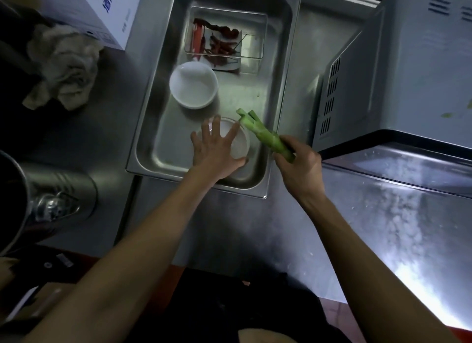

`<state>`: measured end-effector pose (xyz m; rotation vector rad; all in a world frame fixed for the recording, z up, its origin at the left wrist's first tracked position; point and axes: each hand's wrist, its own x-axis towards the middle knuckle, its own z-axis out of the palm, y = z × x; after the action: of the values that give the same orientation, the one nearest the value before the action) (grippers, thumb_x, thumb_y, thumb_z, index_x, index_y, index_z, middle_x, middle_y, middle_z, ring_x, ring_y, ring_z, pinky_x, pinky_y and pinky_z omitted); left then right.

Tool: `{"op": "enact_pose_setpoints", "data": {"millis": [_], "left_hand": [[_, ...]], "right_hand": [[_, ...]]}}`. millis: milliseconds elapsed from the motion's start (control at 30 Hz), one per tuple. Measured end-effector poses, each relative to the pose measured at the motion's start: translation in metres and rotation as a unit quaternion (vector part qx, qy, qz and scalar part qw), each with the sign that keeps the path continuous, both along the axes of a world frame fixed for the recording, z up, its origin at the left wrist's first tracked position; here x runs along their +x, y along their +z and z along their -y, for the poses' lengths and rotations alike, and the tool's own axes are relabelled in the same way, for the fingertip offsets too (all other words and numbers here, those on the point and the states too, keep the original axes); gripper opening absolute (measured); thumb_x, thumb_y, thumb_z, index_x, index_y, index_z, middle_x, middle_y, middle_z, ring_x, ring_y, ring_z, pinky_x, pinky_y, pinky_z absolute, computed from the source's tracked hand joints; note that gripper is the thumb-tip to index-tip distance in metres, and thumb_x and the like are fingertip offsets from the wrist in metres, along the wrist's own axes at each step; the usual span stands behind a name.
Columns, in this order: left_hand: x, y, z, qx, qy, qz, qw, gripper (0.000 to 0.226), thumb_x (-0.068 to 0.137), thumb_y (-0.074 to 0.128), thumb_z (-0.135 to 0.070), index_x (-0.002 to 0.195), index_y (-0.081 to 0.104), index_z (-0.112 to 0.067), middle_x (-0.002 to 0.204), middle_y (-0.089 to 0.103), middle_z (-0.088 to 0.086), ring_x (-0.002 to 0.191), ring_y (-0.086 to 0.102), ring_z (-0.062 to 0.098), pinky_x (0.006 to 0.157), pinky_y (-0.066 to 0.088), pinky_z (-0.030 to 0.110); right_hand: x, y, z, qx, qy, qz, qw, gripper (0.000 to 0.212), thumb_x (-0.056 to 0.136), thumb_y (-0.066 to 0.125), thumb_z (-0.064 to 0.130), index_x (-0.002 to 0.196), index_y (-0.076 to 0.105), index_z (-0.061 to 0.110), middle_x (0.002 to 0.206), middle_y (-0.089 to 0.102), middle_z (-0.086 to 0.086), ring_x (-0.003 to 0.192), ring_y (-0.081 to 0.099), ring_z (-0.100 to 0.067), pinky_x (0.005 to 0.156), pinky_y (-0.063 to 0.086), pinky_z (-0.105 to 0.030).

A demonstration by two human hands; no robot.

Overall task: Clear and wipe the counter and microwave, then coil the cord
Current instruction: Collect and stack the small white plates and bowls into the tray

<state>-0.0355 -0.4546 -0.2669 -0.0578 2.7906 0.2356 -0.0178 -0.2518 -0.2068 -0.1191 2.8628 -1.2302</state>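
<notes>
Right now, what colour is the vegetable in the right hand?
Light green; the head view shows the vegetable best.

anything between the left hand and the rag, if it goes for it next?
Nothing visible. The left hand is spread over a white bowl in the steel tray; the crumpled rag lies on bare counter to the tray's left. Only the tray's raised rim lies on that path.

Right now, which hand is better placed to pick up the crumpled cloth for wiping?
Left. The left hand is open over a bowl, nearer the cloth; the right hand grips a green stalk.
</notes>
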Motion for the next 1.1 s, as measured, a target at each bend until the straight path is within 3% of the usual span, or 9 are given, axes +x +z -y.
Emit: {"op": "enact_pose_setpoints", "data": {"millis": [233, 433, 633, 867, 1100], "left_hand": [[-0.009, -0.002, -0.003, 0.008, -0.01, 0.005, 1.0, 0.1, 0.071, 0.063, -0.077, 0.151, 0.015, -0.039, 0.162, 0.005, 0.011, 0.147, 0.007, 0.041, 0.111, 0.02, 0.067], [-0.007, -0.006, -0.001, 0.016, -0.013, 0.016, 1.0, 0.101, 0.073, 0.057, -0.081, 0.152, 0.01, -0.04, 0.164, -0.004, 0.008, 0.149, 0.0, 0.041, 0.113, 0.014, 0.068], [0.0, 0.0, 0.007, 0.025, -0.019, 0.028, 0.999, 0.103, 0.074, 0.051, -0.085, 0.154, 0.006, -0.036, 0.164, -0.01, 0.009, 0.15, -0.006, 0.038, 0.114, 0.009, 0.068], [0.026, 0.008, 0.033, 0.0, -0.009, 0.0, 1.0, 0.088, 0.083, 0.048, -0.075, 0.154, 0.018, -0.032, 0.163, 0.01, 0.005, 0.149, 0.006, 0.032, 0.114, 0.017, 0.062], [0.047, 0.02, 0.064, 0.001, 0.009, -0.035, 0.999, 0.072, 0.086, 0.06, -0.056, 0.146, 0.035, -0.026, 0.144, 0.041, 0.007, 0.133, 0.037, 0.031, 0.101, 0.036, 0.052]], "right_hand": [[-0.014, -0.007, 0.005, -0.008, 0.009, 0.006, 1.0, 0.029, 0.088, 0.069, 0.009, 0.117, 0.067, 0.01, 0.094, 0.068, -0.002, 0.08, 0.063, -0.012, 0.073, 0.055, -0.033], [-0.02, -0.011, 0.012, -0.004, 0.012, 0.008, 1.0, 0.032, 0.088, 0.068, 0.008, 0.119, 0.067, 0.01, 0.096, 0.069, -0.002, 0.08, 0.062, -0.009, 0.073, 0.054, -0.027], [-0.029, -0.011, 0.028, 0.008, 0.022, 0.005, 1.0, 0.035, 0.086, 0.067, 0.007, 0.121, 0.066, 0.009, 0.1, 0.07, -0.005, 0.087, 0.065, -0.018, 0.079, 0.056, -0.037], [-0.044, -0.016, 0.06, 0.046, 0.074, -0.01, 0.996, 0.037, 0.083, 0.065, 0.012, 0.12, 0.067, 0.012, 0.102, 0.07, -0.008, 0.093, 0.063, -0.026, 0.079, 0.051, -0.035], [-0.049, -0.034, 0.101, 0.074, 0.105, 0.005, 0.992, 0.041, 0.085, 0.065, 0.013, 0.126, 0.064, 0.012, 0.107, 0.07, -0.011, 0.097, 0.06, -0.03, 0.079, 0.045, -0.033]]}}
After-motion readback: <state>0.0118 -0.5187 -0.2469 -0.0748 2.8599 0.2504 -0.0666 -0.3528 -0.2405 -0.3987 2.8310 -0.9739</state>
